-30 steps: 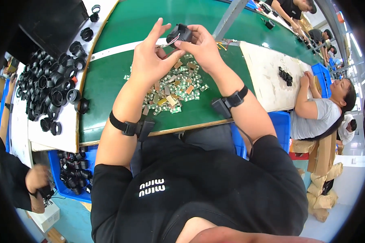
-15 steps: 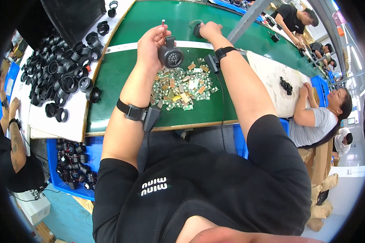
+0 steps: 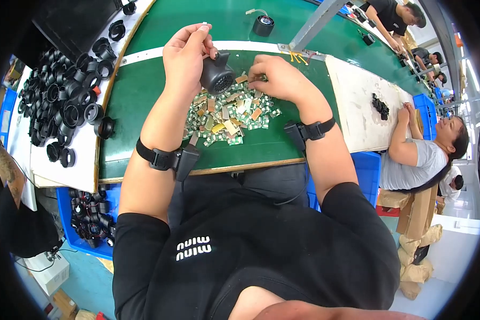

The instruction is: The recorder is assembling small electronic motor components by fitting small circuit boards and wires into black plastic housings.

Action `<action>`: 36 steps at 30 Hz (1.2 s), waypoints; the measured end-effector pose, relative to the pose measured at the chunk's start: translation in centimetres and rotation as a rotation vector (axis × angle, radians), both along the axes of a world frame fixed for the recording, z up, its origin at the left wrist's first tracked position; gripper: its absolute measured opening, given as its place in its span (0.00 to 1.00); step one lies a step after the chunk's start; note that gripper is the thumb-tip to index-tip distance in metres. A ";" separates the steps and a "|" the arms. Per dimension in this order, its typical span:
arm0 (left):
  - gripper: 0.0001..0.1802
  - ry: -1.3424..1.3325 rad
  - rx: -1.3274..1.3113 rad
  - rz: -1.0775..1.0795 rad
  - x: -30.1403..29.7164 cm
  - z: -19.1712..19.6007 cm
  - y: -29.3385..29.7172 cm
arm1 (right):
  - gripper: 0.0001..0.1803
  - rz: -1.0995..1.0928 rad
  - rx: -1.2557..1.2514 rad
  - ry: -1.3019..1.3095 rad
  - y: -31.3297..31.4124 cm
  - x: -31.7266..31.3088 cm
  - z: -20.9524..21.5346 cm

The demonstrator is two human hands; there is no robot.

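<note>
My left hand (image 3: pixel 184 64) grips a black round housing (image 3: pixel 216 76) with a slotted grille on its face and a short neck on top. The thumb and forefinger of that hand pinch a small white connector (image 3: pixel 205 24) above it. At the upper right edge of a heap of small green and tan circuit boards (image 3: pixel 232 118) is my right hand (image 3: pixel 282 77), its fingers curled in; whatever they may hold is hidden. Farther off, a black cylinder (image 3: pixel 263 25) with a pale wire stands on the green tabletop (image 3: pixel 309 128).
Many black ring-shaped parts (image 3: pixel 64 101) cover the board on the left. Below it sits a blue bin (image 3: pixel 64 213) of black parts. A metal post (image 3: pixel 317 26) rises beside yellow ties (image 3: pixel 297 57). To the right, a seated person (image 3: pixel 416 154) leans at a pale board (image 3: pixel 357 106).
My right hand has let go of the black cylinder and come back to the circuit boards. My left hand has shifted slightly left, its fingers now on the connector.
</note>
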State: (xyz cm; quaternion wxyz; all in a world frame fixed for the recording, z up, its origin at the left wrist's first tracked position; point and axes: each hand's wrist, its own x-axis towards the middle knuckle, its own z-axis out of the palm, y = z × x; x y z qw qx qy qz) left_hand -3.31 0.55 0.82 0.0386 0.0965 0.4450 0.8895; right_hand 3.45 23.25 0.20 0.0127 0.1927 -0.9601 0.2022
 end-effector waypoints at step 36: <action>0.06 0.535 -0.722 0.066 4.2 -1.0 2.2 | 0.08 -0.097 -1.036 -0.094 -0.8 1.7 2.8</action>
